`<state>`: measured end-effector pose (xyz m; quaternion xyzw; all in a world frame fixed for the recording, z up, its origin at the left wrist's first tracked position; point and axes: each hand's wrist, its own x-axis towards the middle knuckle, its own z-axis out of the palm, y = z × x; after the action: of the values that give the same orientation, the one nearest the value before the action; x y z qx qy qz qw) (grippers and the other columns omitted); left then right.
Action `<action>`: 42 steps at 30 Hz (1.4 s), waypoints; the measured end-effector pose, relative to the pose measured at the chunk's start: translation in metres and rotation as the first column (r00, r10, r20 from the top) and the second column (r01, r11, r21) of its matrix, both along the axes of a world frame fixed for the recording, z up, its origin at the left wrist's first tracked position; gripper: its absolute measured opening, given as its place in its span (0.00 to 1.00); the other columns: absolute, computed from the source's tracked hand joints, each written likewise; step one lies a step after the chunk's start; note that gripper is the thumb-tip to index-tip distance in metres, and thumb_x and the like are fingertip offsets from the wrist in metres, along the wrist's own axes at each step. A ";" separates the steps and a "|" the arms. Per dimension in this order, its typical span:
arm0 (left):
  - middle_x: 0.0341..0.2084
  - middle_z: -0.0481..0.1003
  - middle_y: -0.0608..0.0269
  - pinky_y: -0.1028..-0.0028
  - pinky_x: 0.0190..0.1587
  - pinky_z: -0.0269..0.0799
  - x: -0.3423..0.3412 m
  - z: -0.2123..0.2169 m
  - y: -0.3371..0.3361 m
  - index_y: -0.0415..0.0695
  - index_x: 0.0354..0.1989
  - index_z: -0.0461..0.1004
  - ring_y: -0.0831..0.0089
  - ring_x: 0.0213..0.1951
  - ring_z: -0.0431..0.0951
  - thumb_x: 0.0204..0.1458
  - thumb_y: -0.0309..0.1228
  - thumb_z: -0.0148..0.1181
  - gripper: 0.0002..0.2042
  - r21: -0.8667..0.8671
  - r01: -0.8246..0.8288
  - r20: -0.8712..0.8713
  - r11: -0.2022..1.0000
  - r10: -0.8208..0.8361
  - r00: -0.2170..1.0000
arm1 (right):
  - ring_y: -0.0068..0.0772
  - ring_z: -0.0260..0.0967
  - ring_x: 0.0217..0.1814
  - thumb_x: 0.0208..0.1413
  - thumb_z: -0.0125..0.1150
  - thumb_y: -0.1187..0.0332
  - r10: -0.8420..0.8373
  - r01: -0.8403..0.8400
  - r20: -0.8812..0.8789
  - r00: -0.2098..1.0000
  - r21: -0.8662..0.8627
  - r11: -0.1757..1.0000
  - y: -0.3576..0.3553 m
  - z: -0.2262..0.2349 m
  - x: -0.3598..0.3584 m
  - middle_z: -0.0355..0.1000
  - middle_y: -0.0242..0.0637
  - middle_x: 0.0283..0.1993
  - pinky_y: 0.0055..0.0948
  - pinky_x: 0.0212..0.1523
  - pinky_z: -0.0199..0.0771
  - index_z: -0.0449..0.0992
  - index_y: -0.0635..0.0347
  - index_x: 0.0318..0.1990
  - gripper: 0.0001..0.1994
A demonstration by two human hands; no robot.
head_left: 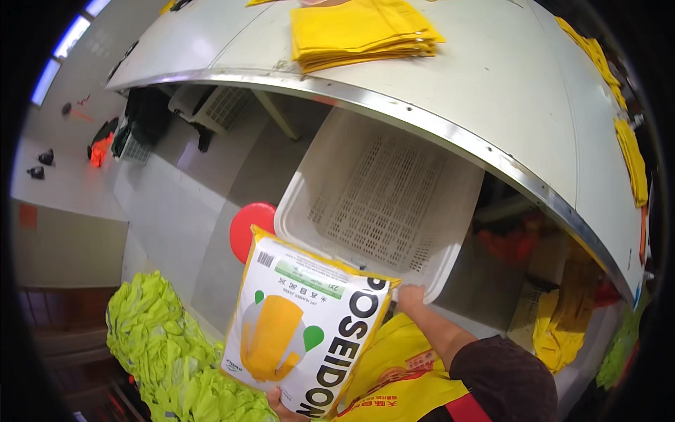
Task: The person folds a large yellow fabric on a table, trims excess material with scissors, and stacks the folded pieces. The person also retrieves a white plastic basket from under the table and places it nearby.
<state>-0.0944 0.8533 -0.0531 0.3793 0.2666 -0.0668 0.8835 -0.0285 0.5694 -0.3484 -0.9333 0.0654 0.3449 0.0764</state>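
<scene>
White and yellow, the plump package (309, 316) lay tilted before me, its top edge against the near end of the large white basket (383, 197), whose slotted bottom showed beside the bench (492, 91). My left fingers (275, 397) were closed on the package's lower edge, partly hidden beneath; my right fingers (410, 292) curled between its upper right corner and the basket rim, and I couldn't tell which they held. Yellow cloth (557, 341) lay by a pale crate (522, 313), perhaps inside.
</scene>
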 end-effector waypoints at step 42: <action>0.54 0.65 0.54 0.58 0.56 0.61 0.047 0.085 -0.135 0.43 0.57 0.61 0.58 0.53 0.66 0.45 0.48 0.54 0.32 -0.139 0.033 0.397 0.990 0.025 0.917 | 0.49 0.71 0.37 0.43 0.56 0.60 0.344 -0.311 0.181 0.921 0.873 0.375 -0.055 0.380 0.046 0.71 0.56 0.35 0.39 0.37 0.71 0.69 0.69 0.44 0.23</action>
<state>-0.0471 0.7185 0.0316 0.3212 0.0751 -0.0091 0.9440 0.0178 0.5148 0.0312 -0.7413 -0.3093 0.3497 0.4822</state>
